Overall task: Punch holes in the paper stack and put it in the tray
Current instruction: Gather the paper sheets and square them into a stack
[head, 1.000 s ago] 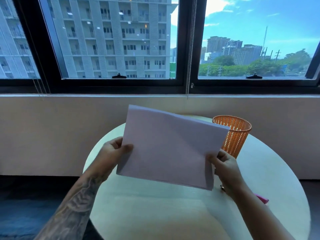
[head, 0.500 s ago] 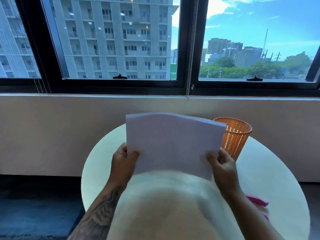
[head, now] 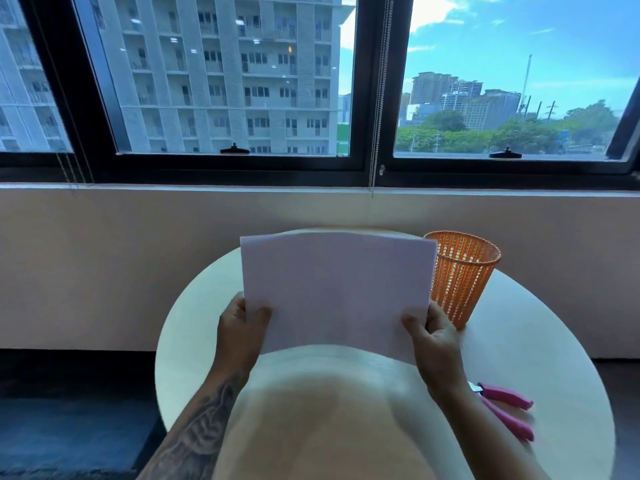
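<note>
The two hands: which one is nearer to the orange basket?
The right hand, gripping the paper stack beside the orange basket; the left hand holds the opposite edge.

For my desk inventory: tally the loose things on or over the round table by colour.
White: 1, the paper stack, held in both hands.
Orange: 1, the mesh basket.
Pink: 1, the pink-handled punch.
Total: 3

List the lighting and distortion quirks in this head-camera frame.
Head view: wide-angle bend curves the window frame; bright daylight behind dims the paper stack held by left hand and right hand; their shadow falls across the table; pink-handled tool slightly blurred.
</note>
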`<act>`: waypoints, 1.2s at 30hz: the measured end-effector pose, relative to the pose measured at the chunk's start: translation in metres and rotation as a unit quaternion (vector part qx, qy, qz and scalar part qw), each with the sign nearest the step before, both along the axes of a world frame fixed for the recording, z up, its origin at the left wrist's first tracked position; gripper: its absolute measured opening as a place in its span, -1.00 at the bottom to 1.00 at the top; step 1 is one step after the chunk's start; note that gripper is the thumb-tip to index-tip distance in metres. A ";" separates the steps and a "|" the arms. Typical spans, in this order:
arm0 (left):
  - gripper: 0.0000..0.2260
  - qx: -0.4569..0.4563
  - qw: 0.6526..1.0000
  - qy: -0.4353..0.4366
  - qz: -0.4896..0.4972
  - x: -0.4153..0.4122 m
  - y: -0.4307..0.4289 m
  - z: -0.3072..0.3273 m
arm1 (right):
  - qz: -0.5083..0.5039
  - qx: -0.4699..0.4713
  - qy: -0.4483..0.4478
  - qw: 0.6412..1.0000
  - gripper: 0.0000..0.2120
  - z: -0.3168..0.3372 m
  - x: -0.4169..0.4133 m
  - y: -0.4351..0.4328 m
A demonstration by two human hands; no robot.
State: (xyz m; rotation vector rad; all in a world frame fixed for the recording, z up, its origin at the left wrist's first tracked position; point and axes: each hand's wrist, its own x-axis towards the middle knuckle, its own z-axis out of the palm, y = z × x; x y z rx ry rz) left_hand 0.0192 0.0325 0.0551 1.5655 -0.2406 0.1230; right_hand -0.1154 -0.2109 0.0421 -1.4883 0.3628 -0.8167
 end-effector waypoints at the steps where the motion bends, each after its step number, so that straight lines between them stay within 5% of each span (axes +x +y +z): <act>1: -0.88 0.009 1.000 0.009 -0.001 -0.002 0.002 -0.010 | -0.006 -0.002 0.008 1.000 -0.83 -0.010 -0.002 0.001; 6: -0.80 0.011 0.998 0.053 -0.019 -0.011 0.004 -0.042 | -0.020 0.002 0.052 0.998 -0.75 -0.038 -0.007 0.007; 12: -0.83 0.007 0.999 0.037 -0.005 0.005 0.003 -0.019 | -0.006 0.008 0.013 1.000 -0.91 -0.013 0.001 0.004; 18: -0.86 -0.006 0.996 0.082 -0.020 -0.005 0.010 -0.052 | 0.008 0.066 0.068 0.995 -0.60 -0.042 -0.012 0.014; 24: -0.87 -0.028 0.995 0.088 -0.047 0.005 0.006 -0.037 | 0.013 -0.079 0.091 0.993 -0.68 -0.028 -0.007 0.008; 30: -0.85 -0.019 0.997 0.043 -0.057 0.018 0.024 -0.023 | 0.107 0.016 0.054 0.993 -0.81 -0.001 -0.015 -0.001; 33: -0.91 -0.030 0.994 0.013 -0.102 0.025 0.032 -0.004 | 0.174 0.111 0.089 0.974 -0.62 0.003 -0.018 -0.012; 36: -0.77 -0.018 0.988 -0.006 -0.150 0.032 0.038 0.017 | 0.195 0.063 0.132 0.970 -0.55 0.009 -0.018 -0.016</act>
